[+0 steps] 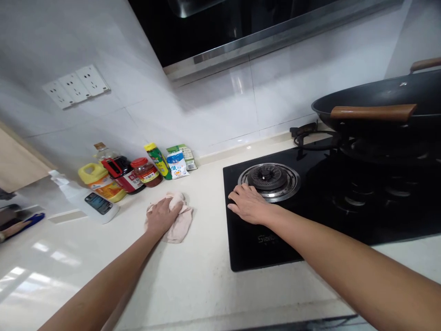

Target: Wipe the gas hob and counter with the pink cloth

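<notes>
My left hand (161,217) presses down on a crumpled pale pink cloth (180,226) on the white countertop, its fingers curled over the fabric. My right hand (248,205) lies palm down on the left part of the black glass cooktop (246,250), holding nothing. Its fingertips are close to the left burner (267,178), which has a metal ring and no pan support on it. Just behind the cloth stand a red-lidded jar (146,172) and a green bottle with a yellow cap (158,161).
A large black wok (368,99) with wooden handles sits at the right. A loose pan support (315,138) lies beside it. At the left are a white spray bottle (91,202), a yellow jug (103,181) and seasoning packets (177,164). The range hood (241,39) hangs above.
</notes>
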The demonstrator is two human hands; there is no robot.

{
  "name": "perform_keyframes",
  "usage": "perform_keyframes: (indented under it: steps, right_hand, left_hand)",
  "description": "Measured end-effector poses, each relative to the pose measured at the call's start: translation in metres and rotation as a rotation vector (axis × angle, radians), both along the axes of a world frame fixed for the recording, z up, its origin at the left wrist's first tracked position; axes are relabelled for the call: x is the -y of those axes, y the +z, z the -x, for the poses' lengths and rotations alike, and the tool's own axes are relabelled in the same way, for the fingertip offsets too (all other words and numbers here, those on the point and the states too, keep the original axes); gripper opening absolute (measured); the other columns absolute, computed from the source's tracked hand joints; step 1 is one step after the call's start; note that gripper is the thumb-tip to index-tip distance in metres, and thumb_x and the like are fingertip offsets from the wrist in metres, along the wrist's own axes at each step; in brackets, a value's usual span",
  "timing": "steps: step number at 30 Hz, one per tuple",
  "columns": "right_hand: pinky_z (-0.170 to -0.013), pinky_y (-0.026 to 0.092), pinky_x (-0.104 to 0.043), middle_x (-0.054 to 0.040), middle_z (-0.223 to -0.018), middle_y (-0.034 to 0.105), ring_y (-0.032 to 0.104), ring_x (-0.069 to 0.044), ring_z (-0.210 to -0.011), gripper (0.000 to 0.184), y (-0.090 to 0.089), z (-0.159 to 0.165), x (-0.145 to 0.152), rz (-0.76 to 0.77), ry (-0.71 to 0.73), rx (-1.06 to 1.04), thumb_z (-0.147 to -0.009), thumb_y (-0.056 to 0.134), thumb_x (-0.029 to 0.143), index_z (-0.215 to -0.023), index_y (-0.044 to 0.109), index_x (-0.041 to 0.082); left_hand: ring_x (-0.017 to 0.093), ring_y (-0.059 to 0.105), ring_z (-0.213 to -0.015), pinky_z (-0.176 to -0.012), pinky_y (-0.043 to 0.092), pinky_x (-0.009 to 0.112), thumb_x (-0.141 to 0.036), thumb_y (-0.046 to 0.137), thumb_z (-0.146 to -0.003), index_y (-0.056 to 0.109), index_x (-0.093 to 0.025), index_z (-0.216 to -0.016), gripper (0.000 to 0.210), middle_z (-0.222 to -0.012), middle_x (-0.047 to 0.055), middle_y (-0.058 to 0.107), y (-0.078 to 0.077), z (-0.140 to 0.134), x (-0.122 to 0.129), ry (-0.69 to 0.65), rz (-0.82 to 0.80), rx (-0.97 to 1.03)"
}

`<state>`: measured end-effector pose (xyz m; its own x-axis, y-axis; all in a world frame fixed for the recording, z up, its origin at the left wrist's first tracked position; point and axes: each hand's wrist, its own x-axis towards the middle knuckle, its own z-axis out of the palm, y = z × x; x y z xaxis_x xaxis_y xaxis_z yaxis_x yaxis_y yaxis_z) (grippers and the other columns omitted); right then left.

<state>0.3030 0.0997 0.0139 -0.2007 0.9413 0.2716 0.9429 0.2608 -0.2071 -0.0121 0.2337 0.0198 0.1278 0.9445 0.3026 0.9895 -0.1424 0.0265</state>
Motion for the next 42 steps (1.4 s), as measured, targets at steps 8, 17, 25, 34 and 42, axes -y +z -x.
perform_keyframes:
  steps: [8, 17, 25, 34, 42]
  right_hand:
    - [-0.099, 0.035, -0.048, -0.0136, -0.128, 0.055, 0.044, -0.033, -0.121, 0.038, 0.003, -0.001, -0.001, 0.025, 0.003, -0.039, -0.102, 0.039, 0.044, -0.121, 0.062, 0.02]
    - [-0.1, 0.035, -0.049, -0.0138, -0.128, 0.055, 0.044, -0.033, -0.122, 0.04, 0.004, -0.002, -0.002, 0.022, 0.008, -0.056, -0.102, 0.039, 0.045, -0.122, 0.062, 0.019]
    - [-0.101, 0.035, -0.05, -0.0134, -0.13, 0.056, 0.044, -0.033, -0.123, 0.04, 0.005, -0.003, -0.002, 0.023, 0.015, -0.062, -0.101, 0.039, 0.045, -0.122, 0.063, 0.021]
    - [-0.1, 0.035, -0.05, -0.0148, -0.128, 0.056, 0.044, -0.034, -0.122, 0.042, 0.005, -0.002, -0.001, 0.011, 0.019, -0.038, -0.101, 0.037, 0.045, -0.124, 0.063, 0.02]
    - [-0.096, 0.036, -0.047, -0.014, -0.126, 0.057, 0.046, -0.032, -0.118, 0.044, 0.002, -0.002, -0.002, -0.015, 0.011, 0.005, -0.103, 0.033, 0.046, -0.123, 0.063, 0.021]
  left_hand:
    - [0.042, 0.047, -0.134, -0.109, 0.031, 0.061, -0.064, 0.04, -0.091, 0.055, -0.021, -0.137, 0.065, -0.148, 0.017, 0.053, 0.001, -0.03, -0.047, 0.043, -0.011, 0.008]
    - [0.044, 0.047, -0.133, -0.107, 0.032, 0.061, -0.066, 0.036, -0.091, 0.055, -0.018, -0.137, 0.069, -0.143, 0.022, 0.055, 0.003, -0.048, -0.06, 0.107, -0.01, 0.016]
    - [0.043, 0.049, -0.131, -0.106, 0.034, 0.06, -0.064, 0.037, -0.092, 0.057, -0.017, -0.134, 0.067, -0.14, 0.022, 0.057, 0.002, -0.057, -0.037, 0.086, -0.031, 0.006]
    - [0.041, 0.051, -0.13, -0.105, 0.036, 0.058, -0.06, 0.044, -0.094, 0.056, -0.019, -0.136, 0.061, -0.138, 0.02, 0.059, -0.004, -0.083, 0.006, 0.023, -0.061, -0.018]
    - [0.042, 0.054, -0.124, -0.102, 0.039, 0.058, -0.059, 0.048, -0.095, 0.061, -0.017, -0.13, 0.056, -0.136, 0.022, 0.06, -0.012, -0.118, 0.044, -0.092, -0.127, -0.011]
